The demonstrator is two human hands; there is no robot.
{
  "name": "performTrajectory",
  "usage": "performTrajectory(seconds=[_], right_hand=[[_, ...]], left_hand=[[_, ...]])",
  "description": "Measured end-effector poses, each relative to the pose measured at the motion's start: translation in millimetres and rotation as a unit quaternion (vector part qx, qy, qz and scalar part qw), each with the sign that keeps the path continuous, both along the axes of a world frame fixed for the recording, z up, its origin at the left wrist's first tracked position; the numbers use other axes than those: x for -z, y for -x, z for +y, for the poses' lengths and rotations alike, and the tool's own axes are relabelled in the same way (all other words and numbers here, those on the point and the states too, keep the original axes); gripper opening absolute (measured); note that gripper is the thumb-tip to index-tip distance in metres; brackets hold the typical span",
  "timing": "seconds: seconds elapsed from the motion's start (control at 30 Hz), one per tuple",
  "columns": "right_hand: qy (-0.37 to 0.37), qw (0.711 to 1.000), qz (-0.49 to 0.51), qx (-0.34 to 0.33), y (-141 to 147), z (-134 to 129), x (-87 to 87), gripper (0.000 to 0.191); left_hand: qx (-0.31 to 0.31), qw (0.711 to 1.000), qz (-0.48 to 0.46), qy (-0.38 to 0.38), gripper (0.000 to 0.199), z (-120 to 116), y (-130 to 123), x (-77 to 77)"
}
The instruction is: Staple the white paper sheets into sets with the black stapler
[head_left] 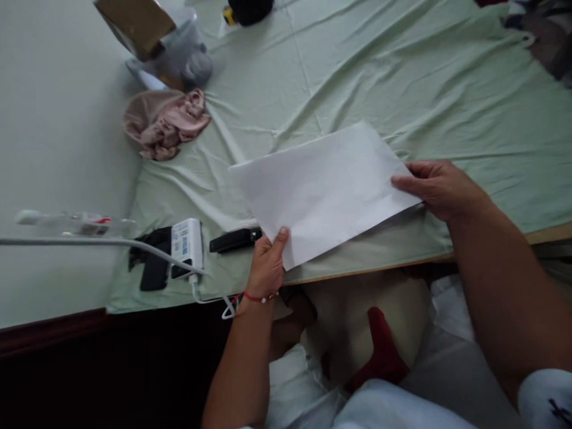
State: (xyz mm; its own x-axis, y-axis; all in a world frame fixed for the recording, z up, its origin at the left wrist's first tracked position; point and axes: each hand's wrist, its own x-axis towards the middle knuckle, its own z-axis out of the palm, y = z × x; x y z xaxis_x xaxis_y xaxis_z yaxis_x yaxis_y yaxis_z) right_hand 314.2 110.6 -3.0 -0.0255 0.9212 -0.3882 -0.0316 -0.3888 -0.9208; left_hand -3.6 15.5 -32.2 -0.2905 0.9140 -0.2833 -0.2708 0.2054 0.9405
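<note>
White paper point(330, 190), blank on the side facing me, is held between both hands just over the green sheet. My left hand point(267, 257) pinches its near left corner, thumb on top. At the right edge, my right hand point(440, 186) grips it with the thumb above and the fingers underneath. Whether it is one sheet or several, I cannot tell. Close beside my left hand lies a black stapler-like object point(235, 239).
A green sheet point(348, 65) covers the surface. Left are a white power bank point(187, 245) with a cable, a black phone point(155, 269) and a clear bottle point(75, 223). Farther back are pink cloth point(167, 122), a plastic tub point(190, 50) and a cardboard box point(136, 27).
</note>
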Motion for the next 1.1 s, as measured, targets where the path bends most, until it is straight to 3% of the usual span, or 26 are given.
performTrajectory(seconds=[0.33, 0.6, 0.83, 1.1], right_hand=[[0.031, 0.999, 0.011, 0.029, -3, 2, 0.2, 0.012], [-0.011, 0.993, 0.042, 0.109, 7, 1, -5.7, 0.016], [-0.028, 0.992, 0.049, 0.114, 10, 2, -6.3, 0.016], [-0.042, 0.984, 0.066, 0.16, 14, 6, -9.8, 0.021]], left_hand=[[0.013, 1.0, 0.022, -0.013, 0.052, 1, -6, -4.1], [0.009, 1.0, 0.021, -0.016, 0.053, 11, -2, -6.2], [-0.031, 0.999, 0.034, -0.001, 0.054, 15, -3, 0.0], [-0.029, 0.999, 0.022, -0.014, 0.052, 13, -1, -8.0]])
